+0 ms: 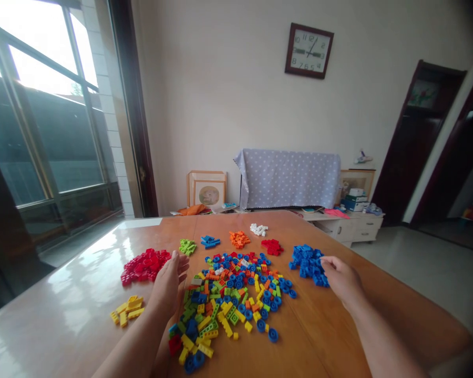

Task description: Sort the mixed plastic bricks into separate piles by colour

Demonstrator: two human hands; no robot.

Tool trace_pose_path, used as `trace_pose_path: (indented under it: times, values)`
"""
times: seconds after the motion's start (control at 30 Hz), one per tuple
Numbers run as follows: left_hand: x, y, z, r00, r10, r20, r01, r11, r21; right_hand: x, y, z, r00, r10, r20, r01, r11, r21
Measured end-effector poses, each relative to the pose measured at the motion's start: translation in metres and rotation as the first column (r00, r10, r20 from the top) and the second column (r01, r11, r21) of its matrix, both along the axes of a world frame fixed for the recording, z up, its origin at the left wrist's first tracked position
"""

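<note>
My left hand (171, 275) is held over the table between the pile of red bricks (145, 266) and the large mixed heap of toy bricks (230, 294). Its fingers are stretched out and apart, with nothing visible in them. My right hand (342, 277) is at the right edge of the pile of blue bricks (308, 263), thumb and fingertips drawn together in a pinch. Whatever may sit between those fingertips is too small to make out. The mixed heap holds yellow, green, orange, red and white bricks plus round blue pieces.
Behind the heap lie small piles of lime-green bricks (188, 247), light blue bricks (210, 241), orange bricks (239, 239), white bricks (258, 229) and red bricks (272, 247). Yellow bricks (128, 310) lie front left. The wooden table (315, 325) ends at right; a cabinet (355, 228) stands beyond.
</note>
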State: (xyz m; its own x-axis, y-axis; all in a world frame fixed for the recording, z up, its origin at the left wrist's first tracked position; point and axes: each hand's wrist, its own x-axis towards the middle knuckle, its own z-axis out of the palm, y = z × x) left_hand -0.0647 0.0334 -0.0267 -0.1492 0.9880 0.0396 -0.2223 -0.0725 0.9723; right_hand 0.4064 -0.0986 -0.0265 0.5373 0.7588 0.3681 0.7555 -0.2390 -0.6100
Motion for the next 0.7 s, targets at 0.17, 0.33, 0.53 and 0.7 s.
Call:
trace_pose_path:
  times: [0.17, 0.33, 0.53, 0.7]
  values:
    - [0.000, -0.002, 0.003, 0.999, 0.015, -0.042, -0.015, 1.000, 0.003, 0.022, -0.008, -0.026, 0.985, -0.153, -0.084, 0.158, 0.986, 0.051]
    - [-0.002, -0.003, 0.005, 0.997, 0.043, -0.069, -0.043, 0.999, 0.007, 0.031, -0.003, -0.032, 0.977, -0.185, -0.103, 0.191, 0.980, 0.049]
    - [-0.003, -0.002, 0.003, 0.998, 0.018, -0.062, -0.019, 1.000, -0.009, 0.030, 0.001, -0.037, 0.979, -0.145, -0.143, 0.156, 0.985, 0.068]
    - [0.000, -0.005, 0.008, 0.997, 0.026, -0.069, -0.029, 0.999, -0.043, 0.025, 0.000, -0.037, 0.977, -0.132, -0.167, 0.150, 0.984, 0.101]
